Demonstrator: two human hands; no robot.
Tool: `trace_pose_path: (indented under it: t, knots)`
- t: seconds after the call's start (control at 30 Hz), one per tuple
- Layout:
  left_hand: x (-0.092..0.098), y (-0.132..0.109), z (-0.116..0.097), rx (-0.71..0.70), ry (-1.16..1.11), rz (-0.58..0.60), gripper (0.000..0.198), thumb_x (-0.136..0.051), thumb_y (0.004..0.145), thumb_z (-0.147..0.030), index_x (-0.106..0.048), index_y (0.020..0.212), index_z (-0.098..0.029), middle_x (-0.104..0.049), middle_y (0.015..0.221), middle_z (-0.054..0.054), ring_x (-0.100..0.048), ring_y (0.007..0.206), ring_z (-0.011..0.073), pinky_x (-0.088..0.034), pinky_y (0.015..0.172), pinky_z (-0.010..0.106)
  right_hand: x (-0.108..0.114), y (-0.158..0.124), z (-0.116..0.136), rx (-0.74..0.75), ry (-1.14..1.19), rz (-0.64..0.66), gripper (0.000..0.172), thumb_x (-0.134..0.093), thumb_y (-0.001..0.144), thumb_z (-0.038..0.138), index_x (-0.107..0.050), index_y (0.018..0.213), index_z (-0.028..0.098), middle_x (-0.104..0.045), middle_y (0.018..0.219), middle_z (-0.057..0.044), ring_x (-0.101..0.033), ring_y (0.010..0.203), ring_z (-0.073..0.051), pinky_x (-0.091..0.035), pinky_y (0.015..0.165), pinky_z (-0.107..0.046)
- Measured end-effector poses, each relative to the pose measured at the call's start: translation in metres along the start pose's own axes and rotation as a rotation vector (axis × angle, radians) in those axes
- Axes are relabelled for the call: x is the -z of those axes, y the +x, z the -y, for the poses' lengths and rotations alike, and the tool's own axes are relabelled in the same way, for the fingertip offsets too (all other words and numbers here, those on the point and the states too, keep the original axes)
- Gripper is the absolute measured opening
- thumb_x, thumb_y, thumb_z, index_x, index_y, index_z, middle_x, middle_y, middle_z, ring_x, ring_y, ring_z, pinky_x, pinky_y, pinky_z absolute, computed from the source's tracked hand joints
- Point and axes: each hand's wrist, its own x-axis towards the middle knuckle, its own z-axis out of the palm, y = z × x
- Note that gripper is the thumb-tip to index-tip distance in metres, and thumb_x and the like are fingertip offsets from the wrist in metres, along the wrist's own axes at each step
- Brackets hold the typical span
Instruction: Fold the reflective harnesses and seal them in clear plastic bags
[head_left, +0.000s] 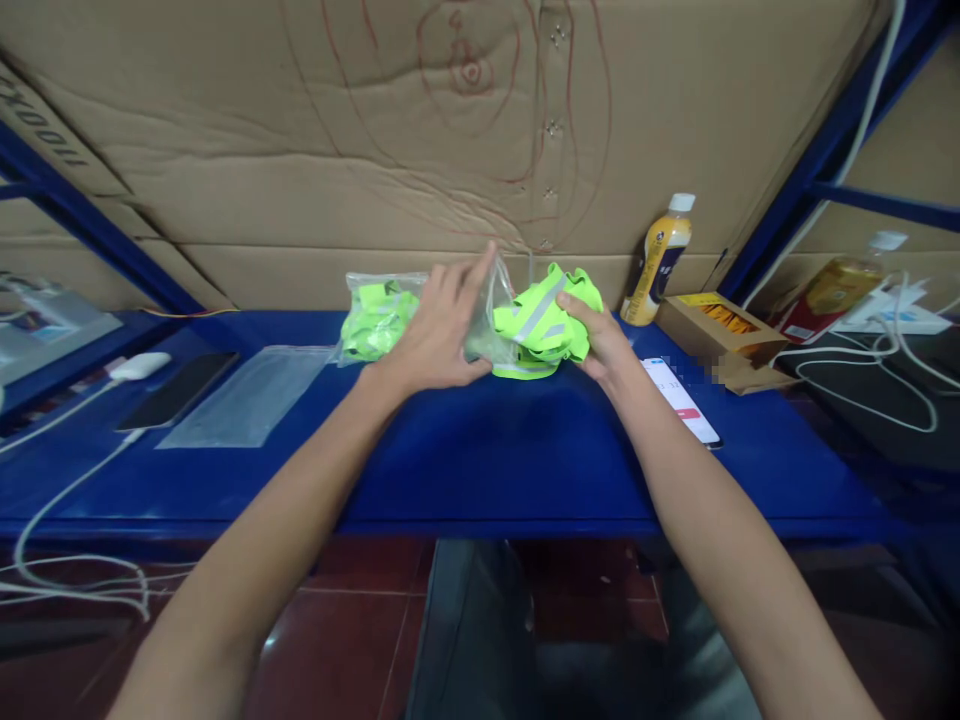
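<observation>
My right hand (598,338) is closed round a bunched neon-yellow reflective vest (541,318) with silver-grey stripes. Just left of it, my left hand (442,325) has its thumb and fingers spread at the mouth of a clear plastic bag (480,338), holding the mouth wide; the exact contact of the fingertips is partly hidden. The vest's left side touches or overlaps the bag's mouth; I cannot tell whether any of it is inside. Beyond my left wrist lies a packed clear bag (377,318) with neon-yellow fabric in it.
Flat on the blue table (495,460) lies another clear bag (251,395), beside a dark phone (180,390) and a white charger (140,366). On the right are a lit phone (681,400), a drink bottle (658,262), an open carton (724,335) and cables. Cardboard (225,150) stands behind.
</observation>
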Motion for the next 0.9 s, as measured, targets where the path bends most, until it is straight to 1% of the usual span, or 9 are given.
trace_pose_path:
  t: [0.1,0.17,0.27,0.4,0.53,0.63,0.7,0.8,0.9]
  knots:
    - [-0.018,-0.003,-0.018,0.038,-0.006,0.037,0.148,-0.088,0.073,-0.073,-0.005,0.179,-0.011,-0.050,0.154,0.029,-0.050,0.138,0.0510,-0.038,0.120,0.065,0.002,0.000,0.002,0.008,-0.065,0.008,0.063,-0.105,0.059,0.052,-0.075,0.105,0.022,-0.086,0.102,-0.005,-0.083,0.095,-0.026,-0.069,0.093,-0.040]
    - [-0.023,-0.008,-0.022,0.101,0.002,-0.002,0.150,-0.088,0.073,-0.077,-0.005,0.178,-0.008,-0.054,0.148,0.030,-0.052,0.134,0.0509,-0.038,0.119,0.066,0.003,0.000,0.002,0.015,-0.096,0.001,0.061,-0.106,0.058,0.051,-0.075,0.103,0.023,-0.085,0.103,-0.004,-0.081,0.092,-0.024,-0.069,0.093,-0.039]
    - [-0.024,-0.014,-0.023,0.168,0.067,-0.074,0.136,-0.078,0.082,-0.082,-0.013,0.176,-0.007,-0.058,0.141,0.029,-0.054,0.132,0.0507,-0.036,0.118,0.067,0.003,0.001,0.002,0.048,-0.149,-0.028,0.059,-0.107,0.055,0.046,-0.077,0.101,0.024,-0.084,0.101,-0.001,-0.079,0.087,-0.020,-0.069,0.089,-0.036]
    - [-0.025,-0.016,-0.026,0.148,0.236,-0.036,0.110,-0.065,0.095,-0.073,-0.026,0.172,-0.004,-0.058,0.140,0.031,-0.054,0.130,0.0525,-0.039,0.112,0.065,-0.007,0.000,-0.001,0.160,-0.292,-0.078,0.061,-0.108,0.050,0.046,-0.079,0.099,0.024,-0.080,0.094,0.001,-0.074,0.083,-0.019,-0.067,0.083,-0.036]
    - [-0.029,-0.017,-0.024,0.131,0.294,-0.023,0.105,-0.056,0.101,-0.067,-0.023,0.171,0.005,-0.062,0.128,0.031,-0.060,0.118,0.0485,-0.046,0.102,0.057,-0.032,-0.007,-0.011,0.289,-0.403,-0.088,0.059,-0.104,0.058,0.054,-0.078,0.100,0.022,-0.078,0.095,-0.001,-0.072,0.086,-0.020,-0.065,0.085,-0.037]
    - [-0.031,-0.019,-0.021,0.090,0.325,-0.050,0.094,-0.049,0.106,-0.056,-0.019,0.171,0.005,-0.063,0.124,0.029,-0.062,0.115,0.0448,-0.047,0.099,0.053,-0.046,-0.013,-0.019,0.336,-0.454,-0.133,0.057,-0.100,0.062,0.057,-0.077,0.099,0.021,-0.075,0.091,0.000,-0.069,0.081,-0.019,-0.062,0.079,-0.035]
    - [-0.032,-0.021,-0.020,0.066,0.342,-0.074,0.089,-0.045,0.108,-0.051,-0.016,0.171,0.005,-0.064,0.123,0.028,-0.063,0.112,0.0427,-0.047,0.098,0.052,-0.049,-0.016,-0.022,0.360,-0.520,-0.147,0.052,-0.098,0.065,0.057,-0.075,0.094,0.021,-0.072,0.085,0.000,-0.065,0.077,-0.018,-0.059,0.075,-0.034]
    - [-0.033,-0.022,-0.023,0.104,0.349,-0.133,0.087,-0.040,0.109,-0.047,-0.012,0.173,0.005,-0.065,0.119,0.027,-0.063,0.107,0.0412,-0.047,0.095,0.052,-0.050,-0.018,-0.024,0.450,-0.630,-0.228,0.044,-0.093,0.073,0.056,-0.072,0.088,0.020,-0.069,0.080,0.001,-0.059,0.072,-0.016,-0.054,0.074,-0.033]
    - [-0.036,-0.025,-0.025,0.118,0.340,-0.160,0.084,-0.043,0.108,-0.043,-0.016,0.174,0.002,-0.065,0.121,0.026,-0.062,0.110,0.0414,-0.046,0.096,0.052,-0.052,-0.021,-0.028,0.488,-0.704,-0.272,0.041,-0.090,0.077,0.055,-0.067,0.082,0.022,-0.063,0.075,0.003,-0.052,0.068,-0.014,-0.048,0.070,-0.031]
